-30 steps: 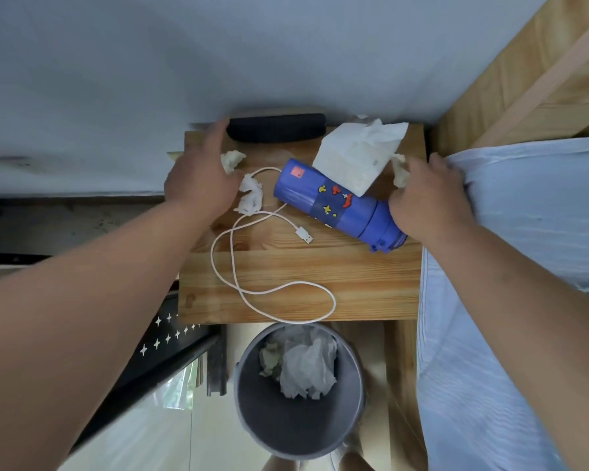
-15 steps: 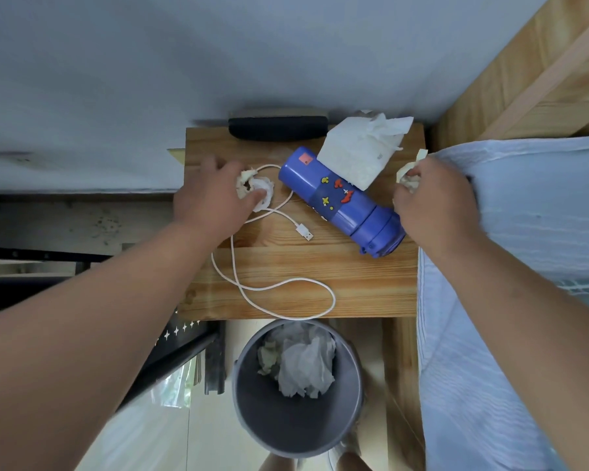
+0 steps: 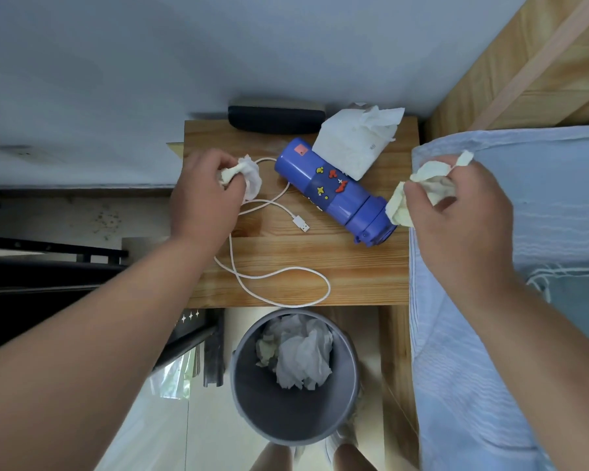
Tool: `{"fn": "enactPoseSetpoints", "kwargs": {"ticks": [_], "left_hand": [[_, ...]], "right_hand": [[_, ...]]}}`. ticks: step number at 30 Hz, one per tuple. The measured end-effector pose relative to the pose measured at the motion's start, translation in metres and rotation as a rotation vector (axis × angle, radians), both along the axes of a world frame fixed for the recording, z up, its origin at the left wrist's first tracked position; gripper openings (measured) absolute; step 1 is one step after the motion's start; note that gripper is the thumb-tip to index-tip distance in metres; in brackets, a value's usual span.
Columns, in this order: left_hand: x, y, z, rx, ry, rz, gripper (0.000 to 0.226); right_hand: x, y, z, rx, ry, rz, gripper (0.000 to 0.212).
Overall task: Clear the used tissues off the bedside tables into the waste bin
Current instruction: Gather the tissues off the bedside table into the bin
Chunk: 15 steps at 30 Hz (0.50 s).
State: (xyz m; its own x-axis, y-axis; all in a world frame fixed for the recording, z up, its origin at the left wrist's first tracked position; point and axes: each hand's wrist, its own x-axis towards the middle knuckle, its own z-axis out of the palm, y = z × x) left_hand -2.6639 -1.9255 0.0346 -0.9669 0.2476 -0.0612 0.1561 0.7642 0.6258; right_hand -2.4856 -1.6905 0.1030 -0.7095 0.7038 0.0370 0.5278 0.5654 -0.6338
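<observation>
Both bare forearms reached forward, well apart. Left hand (image 3: 206,195) lay knuckles up, fingers curled round a white tissue wad (image 3: 250,175). Right hand (image 3: 456,212) pinched a yellowish tissue (image 3: 429,185) between thumb and fingers.

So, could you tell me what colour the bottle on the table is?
The bottle is blue with red and yellow stickers, head view.

The blue bottle (image 3: 334,192) lies slantwise between my left hand (image 3: 201,202) and right hand (image 3: 463,212), barring the straight line across the bedside table (image 3: 361,266). At six o'clock from the bottle the wood is bare but for the white cable (image 3: 276,277), which loops to the near edge just above the waste bin (image 3: 238,368). The bin's mouth gapes open, with crumpled tissues (image 3: 300,351) heaped toward its twelve o'clock side. At three o'clock the bed sheet (image 3: 490,368) walls the table.
</observation>
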Motion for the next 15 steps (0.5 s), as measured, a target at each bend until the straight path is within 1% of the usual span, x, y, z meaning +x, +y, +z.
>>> {"fn": "enactPoseSetpoints", "kwargs": {"ticks": [3,5,7,9,11,13,15], "left_hand": [[0.038,-0.006,0.019,0.285,-0.096,0.119,0.021],[0.072,-0.014,0.027,0.396,-0.163,0.169,0.027],[0.110,-0.025,0.029,0.459,-0.242,0.212,0.026],[0.148,-0.039,0.026,0.462,-0.318,0.244,0.025],[0.183,-0.055,0.017,0.421,-0.372,0.265,0.028],[0.211,-0.072,0.004,0.364,-0.414,0.284,0.031],[0.233,-0.086,-0.011,0.291,-0.524,0.322,0.027]], "right_hand": [[0.014,-0.022,0.010,-0.090,0.057,-0.001,0.027],[0.029,-0.042,0.011,-0.168,0.067,-0.002,0.027],[0.048,-0.061,0.004,-0.233,0.047,0.021,0.027],[0.070,-0.081,-0.007,-0.308,-0.007,0.054,0.033],[0.094,-0.100,-0.021,-0.393,-0.076,0.072,0.037],[0.118,-0.120,-0.037,-0.451,-0.133,0.085,0.028],[0.139,-0.136,-0.057,-0.491,-0.197,0.082,0.022]]}}
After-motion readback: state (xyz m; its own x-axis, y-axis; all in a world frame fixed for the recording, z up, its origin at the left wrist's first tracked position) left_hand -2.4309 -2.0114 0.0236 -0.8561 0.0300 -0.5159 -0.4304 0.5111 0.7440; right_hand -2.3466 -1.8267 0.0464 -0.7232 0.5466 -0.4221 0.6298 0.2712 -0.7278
